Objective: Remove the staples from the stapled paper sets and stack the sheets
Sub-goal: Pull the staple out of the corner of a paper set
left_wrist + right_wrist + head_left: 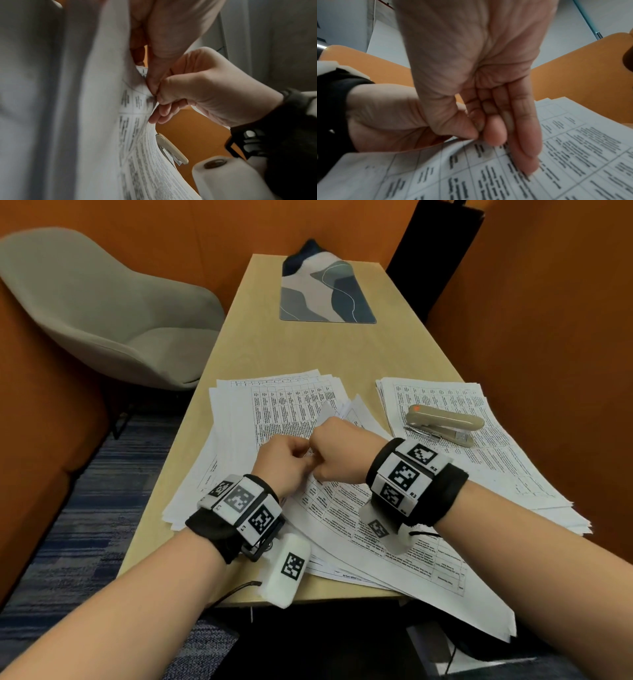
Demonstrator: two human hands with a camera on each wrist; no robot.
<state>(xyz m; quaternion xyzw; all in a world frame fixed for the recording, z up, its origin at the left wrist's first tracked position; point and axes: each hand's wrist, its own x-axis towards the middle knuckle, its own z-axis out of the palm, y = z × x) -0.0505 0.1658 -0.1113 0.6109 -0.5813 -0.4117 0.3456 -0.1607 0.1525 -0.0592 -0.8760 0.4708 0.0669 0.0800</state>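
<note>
Both hands meet over the messy paper pile (274, 419) at the near end of the table (404, 350). The left hand (282, 462) and the right hand (337, 453) each have thumb and finger squeezed on the corner of the top paper set (359, 508), knuckles touching. Another paper pile (479, 446) lies on the right with a tan stapler (443, 424) on top.

My hands (308, 457) meet over the left paper pile (274, 412); a stapler (445, 424) lies on the right pile (479, 460), a mat (325, 292) behind, a chair (102, 313) left of the table (394, 350).
</note>
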